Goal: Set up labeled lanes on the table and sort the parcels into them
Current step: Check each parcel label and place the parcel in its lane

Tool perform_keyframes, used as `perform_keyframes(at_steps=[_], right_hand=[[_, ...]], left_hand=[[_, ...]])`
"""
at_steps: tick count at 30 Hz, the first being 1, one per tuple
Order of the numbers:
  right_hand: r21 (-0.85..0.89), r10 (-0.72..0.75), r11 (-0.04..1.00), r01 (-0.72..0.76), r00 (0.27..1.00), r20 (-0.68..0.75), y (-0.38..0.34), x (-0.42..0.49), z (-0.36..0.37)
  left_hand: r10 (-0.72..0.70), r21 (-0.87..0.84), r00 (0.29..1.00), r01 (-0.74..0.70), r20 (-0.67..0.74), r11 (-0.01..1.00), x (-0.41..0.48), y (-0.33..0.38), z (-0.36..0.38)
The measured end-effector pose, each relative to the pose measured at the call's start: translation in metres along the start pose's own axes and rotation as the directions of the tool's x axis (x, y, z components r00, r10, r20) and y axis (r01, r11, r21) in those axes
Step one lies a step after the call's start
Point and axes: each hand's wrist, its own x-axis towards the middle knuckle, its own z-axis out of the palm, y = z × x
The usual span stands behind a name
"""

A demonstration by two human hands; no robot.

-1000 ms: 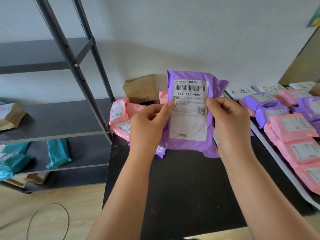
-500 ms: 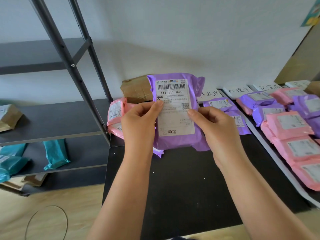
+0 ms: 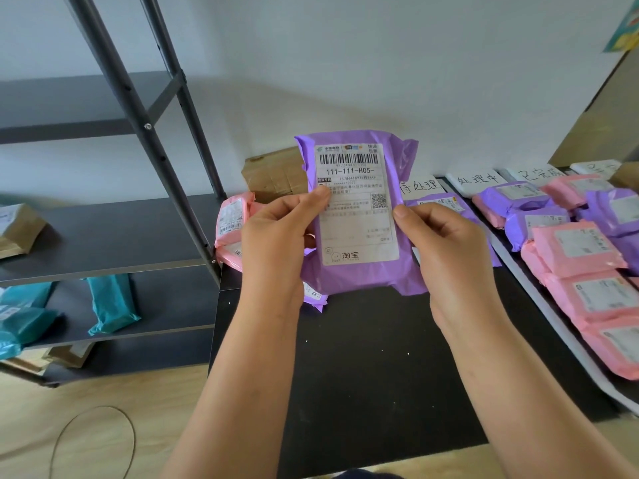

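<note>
I hold a purple parcel (image 3: pixel 358 216) upright above the black table (image 3: pixel 373 368), its white shipping label facing me. My left hand (image 3: pixel 276 236) grips its left edge, thumb on the label. My right hand (image 3: pixel 439 243) grips its right edge. Handwritten white lane labels (image 3: pixel 420 186) stand along the table's back edge. Behind my right hand another purple parcel (image 3: pixel 446 203) lies in the first lane. Pink and purple parcels (image 3: pixel 574 247) fill the lanes on the right. Unsorted pink parcels (image 3: pixel 231 223) sit at the back left corner beside a brown parcel (image 3: pixel 273 174).
A grey metal shelf rack (image 3: pixel 103 236) stands left of the table, holding teal parcels (image 3: pixel 110 302) and a brown parcel (image 3: pixel 17 229). A white strip (image 3: pixel 539 292) divides the lanes on the right. A thin wire loop (image 3: pixel 93 440) lies on the wooden floor.
The parcel in my hands drifted left, then back toward the centre, staying upright. The first lane label and the purple parcel behind it came into sight. My grip is the same.
</note>
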Motion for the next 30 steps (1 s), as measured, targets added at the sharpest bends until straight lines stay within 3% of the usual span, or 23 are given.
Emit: perform_keyframes(at_steps=[17, 30], right_hand=[[0.02, 0.002, 1.0, -0.003, 1.0, 0.029, 0.003, -0.001, -0.002], [0.07, 0.003, 0.997, -0.013, 0.99, 0.143, 0.006, -0.007, -0.008]], left_hand=[[0.041, 0.145, 0.999, -0.045, 0.032, 0.988, -0.006, 0.01, -0.002], [0.219, 0.143, 0.97, -0.203, -0.106, 0.969, -0.008, 0.023, 0.003]])
